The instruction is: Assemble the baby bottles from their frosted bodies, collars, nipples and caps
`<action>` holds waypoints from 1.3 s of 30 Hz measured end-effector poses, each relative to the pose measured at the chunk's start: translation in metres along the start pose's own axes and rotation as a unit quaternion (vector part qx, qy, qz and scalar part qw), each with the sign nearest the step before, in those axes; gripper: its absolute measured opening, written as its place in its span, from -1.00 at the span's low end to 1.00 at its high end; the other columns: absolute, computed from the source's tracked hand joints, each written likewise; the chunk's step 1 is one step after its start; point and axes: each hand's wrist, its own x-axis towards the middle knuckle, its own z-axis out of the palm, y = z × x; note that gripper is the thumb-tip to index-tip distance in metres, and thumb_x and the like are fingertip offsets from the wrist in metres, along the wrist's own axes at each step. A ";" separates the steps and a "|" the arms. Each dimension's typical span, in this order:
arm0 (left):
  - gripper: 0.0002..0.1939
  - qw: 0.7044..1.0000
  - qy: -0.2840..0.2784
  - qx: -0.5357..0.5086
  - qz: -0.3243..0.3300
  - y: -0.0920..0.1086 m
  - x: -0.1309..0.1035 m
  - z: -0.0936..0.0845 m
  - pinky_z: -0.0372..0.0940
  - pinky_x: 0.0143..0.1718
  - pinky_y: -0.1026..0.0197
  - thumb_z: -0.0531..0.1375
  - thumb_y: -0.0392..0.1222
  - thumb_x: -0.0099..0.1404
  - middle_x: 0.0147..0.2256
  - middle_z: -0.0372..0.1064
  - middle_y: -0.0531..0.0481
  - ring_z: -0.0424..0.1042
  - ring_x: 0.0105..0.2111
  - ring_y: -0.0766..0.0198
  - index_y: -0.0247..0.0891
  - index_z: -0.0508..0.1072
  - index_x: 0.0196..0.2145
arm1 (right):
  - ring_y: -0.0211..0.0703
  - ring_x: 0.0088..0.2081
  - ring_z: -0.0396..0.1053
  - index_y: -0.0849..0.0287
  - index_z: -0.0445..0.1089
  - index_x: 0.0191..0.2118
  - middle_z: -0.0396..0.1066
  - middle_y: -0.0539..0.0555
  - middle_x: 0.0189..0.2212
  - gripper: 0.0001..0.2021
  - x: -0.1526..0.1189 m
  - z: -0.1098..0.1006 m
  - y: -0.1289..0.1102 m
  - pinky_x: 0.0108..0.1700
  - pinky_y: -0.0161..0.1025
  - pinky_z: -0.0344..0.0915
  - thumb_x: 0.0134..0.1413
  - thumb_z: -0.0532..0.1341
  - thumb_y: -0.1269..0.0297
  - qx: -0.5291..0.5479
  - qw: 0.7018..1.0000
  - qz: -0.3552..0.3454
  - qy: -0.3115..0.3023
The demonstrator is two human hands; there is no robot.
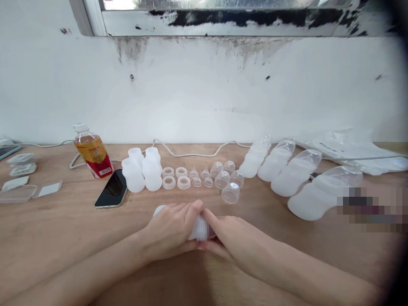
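My left hand (174,229) is wrapped round a white bottle (159,210) lying sideways just above the table. At the bottle's ribbed collar, my right hand (231,236) grips the neck end with thumb and fingers; that end is mostly hidden. Beyond my hands, on the table, are several white bottle bodies (135,174), several clear rings (168,182), several clear nipples (196,182) and several clear domed caps (230,193). To the right stand several bottles fitted with clear caps (308,193).
A phone (111,189) lies beside a drink bottle (94,153) at the left. Small clear cases (19,193) are at the far left. A white cable (191,154) runs along the wall, and a plastic bag (360,148) lies at the back right.
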 end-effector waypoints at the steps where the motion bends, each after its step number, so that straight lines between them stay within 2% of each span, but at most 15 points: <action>1: -0.40 0.999 -0.014 -0.011 -0.029 -0.001 0.001 -0.003 0.27 -0.44 0.17 0.11 0.04 0.11 -0.26 0.35 -0.11 0.41 -0.34 0.10 -0.33 -0.05 -0.04 | -0.10 -0.43 0.37 0.29 0.15 -0.04 0.39 0.12 -0.39 -0.63 0.000 0.000 -0.001 -0.49 -0.29 0.19 0.01 0.14 0.29 -0.038 0.999 -0.004 0.020; 4: -0.36 0.994 -0.033 -0.018 -0.100 -0.004 0.002 -0.009 0.24 -0.51 0.18 0.14 0.05 0.07 -0.31 0.37 -0.05 0.42 -0.42 0.10 -0.28 -0.07 -0.02 | 0.00 -0.25 0.35 0.23 0.05 0.05 0.35 0.16 -0.24 -0.55 0.000 -0.003 0.000 -0.40 -0.22 0.23 0.02 0.13 0.33 -0.084 0.993 -0.050 0.064; 6: -0.38 0.993 -0.033 -0.035 -0.110 -0.005 0.001 -0.011 0.23 -0.51 0.20 0.14 0.05 0.06 -0.31 0.37 -0.02 0.42 -0.42 0.12 -0.25 -0.05 -0.04 | -0.07 -0.23 0.33 0.17 0.02 0.05 0.33 0.12 -0.20 -0.56 0.001 -0.006 0.004 -0.35 -0.23 0.24 0.05 0.10 0.22 -0.013 0.994 -0.087 0.066; 9: -0.37 0.992 -0.029 -0.045 -0.115 -0.007 0.000 -0.009 0.24 -0.44 0.20 0.16 0.04 0.05 -0.21 0.34 -0.04 0.42 -0.34 0.13 -0.23 -0.05 -0.04 | -0.24 -0.43 0.31 0.18 0.15 -0.14 0.36 0.03 -0.41 -0.68 0.005 -0.008 0.011 -0.40 -0.30 0.20 0.15 -0.09 0.06 0.118 0.992 -0.020 0.043; 12: -0.35 0.992 -0.030 -0.015 -0.124 -0.007 -0.001 -0.006 0.25 -0.41 0.18 0.16 0.02 0.05 -0.20 0.33 -0.06 0.41 -0.31 0.10 -0.24 -0.06 -0.01 | -0.32 -0.60 0.20 0.22 0.18 -0.46 0.23 -0.03 -0.66 -0.57 0.009 -0.007 0.015 -0.51 -0.36 0.12 0.18 -0.21 0.03 0.165 0.985 0.042 -0.005; 14: -0.34 0.992 -0.025 -0.010 -0.124 -0.008 -0.001 -0.005 0.24 -0.44 0.17 0.15 0.05 0.05 -0.21 0.34 -0.05 0.42 -0.34 0.11 -0.24 -0.05 -0.01 | -0.37 -0.62 0.14 0.23 0.16 -0.53 0.19 -0.05 -0.68 -0.59 0.012 -0.008 0.017 -0.54 -0.39 0.07 0.18 -0.15 0.07 0.179 0.984 0.011 -0.023; 16: -0.34 0.992 -0.024 -0.022 -0.121 -0.010 0.000 -0.007 0.24 -0.45 0.19 0.15 0.06 0.05 -0.21 0.34 -0.04 0.41 -0.37 0.14 -0.25 -0.05 -0.01 | -0.39 -0.58 0.15 0.24 0.16 -0.50 0.22 -0.06 -0.62 -0.69 0.013 -0.010 0.019 -0.52 -0.42 0.06 0.16 -0.05 0.16 0.166 0.985 -0.049 0.002; 19: -0.29 0.992 -0.049 -0.048 -0.104 -0.015 0.002 -0.014 0.22 -0.45 0.22 0.18 0.05 0.01 -0.22 0.35 -0.02 0.41 -0.37 0.16 -0.26 -0.06 0.01 | -0.40 -0.53 0.14 0.23 0.21 -0.40 0.26 -0.03 -0.49 -0.83 0.012 -0.015 0.026 -0.51 -0.42 0.03 0.15 -0.02 0.29 0.021 0.983 -0.167 0.070; 21: -0.27 0.992 -0.069 -0.058 -0.091 -0.017 0.003 -0.018 0.21 -0.44 0.23 0.20 0.03 -0.01 -0.24 0.36 0.00 0.41 -0.35 0.15 -0.25 -0.06 0.02 | -0.41 -0.59 0.06 0.20 0.24 -0.34 0.23 -0.03 -0.48 -0.82 0.011 -0.018 0.031 -0.57 -0.39 -0.06 0.15 -0.08 0.42 -0.128 0.959 -0.230 0.106; 24: -0.28 0.992 -0.079 -0.068 -0.077 -0.018 0.005 -0.022 0.17 -0.45 0.26 0.21 0.01 -0.01 -0.24 0.36 0.02 0.41 -0.36 0.18 -0.22 -0.04 0.02 | -0.39 -0.61 0.01 0.17 0.25 -0.31 0.21 -0.05 -0.52 -0.75 0.010 -0.019 0.036 -0.61 -0.35 -0.16 0.07 -0.10 0.58 -0.278 0.897 -0.300 0.167; 28: -0.29 0.986 -0.101 -0.114 -0.065 -0.015 0.006 -0.025 0.14 -0.48 0.30 0.26 0.03 -0.08 -0.29 0.35 0.07 0.39 -0.40 0.23 -0.20 0.03 -0.04 | -0.37 -0.59 0.06 0.13 0.26 -0.33 0.20 -0.07 -0.57 -0.80 0.009 -0.019 0.034 -0.63 -0.33 -0.14 0.06 -0.03 0.53 -0.353 0.827 -0.373 0.229; 32: -0.40 0.969 -0.174 -0.164 -0.070 -0.022 0.003 -0.037 0.13 -0.51 0.33 0.29 0.06 -0.17 -0.38 0.33 0.10 0.34 -0.42 0.26 -0.18 0.16 -0.20 | -0.36 -0.61 0.06 0.11 0.28 -0.39 0.20 -0.07 -0.60 -0.84 0.004 -0.026 0.035 -0.63 -0.34 -0.09 0.04 0.02 0.49 -0.351 0.793 -0.425 0.259; 35: -0.53 0.956 -0.196 -0.193 -0.107 -0.035 -0.005 -0.047 0.14 -0.49 0.33 0.29 0.03 -0.15 -0.40 0.30 0.11 0.31 -0.41 0.27 -0.19 0.23 -0.31 | -0.36 -0.60 0.08 0.17 0.25 -0.41 0.22 -0.04 -0.59 -0.82 0.005 -0.027 0.044 -0.60 -0.35 -0.03 0.03 -0.01 0.55 -0.311 0.816 -0.386 0.296; 37: -0.59 0.954 -0.129 -0.235 -0.136 -0.042 -0.015 -0.049 0.16 -0.43 0.33 0.28 0.00 -0.10 -0.40 0.28 0.11 0.28 -0.39 0.30 -0.21 0.24 -0.34 | -0.37 -0.60 0.09 0.20 0.24 -0.40 0.24 0.00 -0.54 -0.79 0.011 -0.022 0.051 -0.60 -0.37 -0.01 0.04 -0.07 0.58 -0.264 0.860 -0.318 0.300; 39: -0.60 0.946 -0.014 -0.271 -0.177 -0.045 -0.029 -0.046 0.18 -0.38 0.31 0.26 -0.01 -0.04 -0.39 0.26 0.09 0.27 -0.39 0.32 -0.22 0.21 -0.31 | -0.38 -0.59 0.10 0.22 0.22 -0.41 0.25 0.06 -0.45 -0.80 0.017 -0.013 0.054 -0.62 -0.39 0.00 0.07 -0.09 0.54 -0.214 0.898 -0.267 0.278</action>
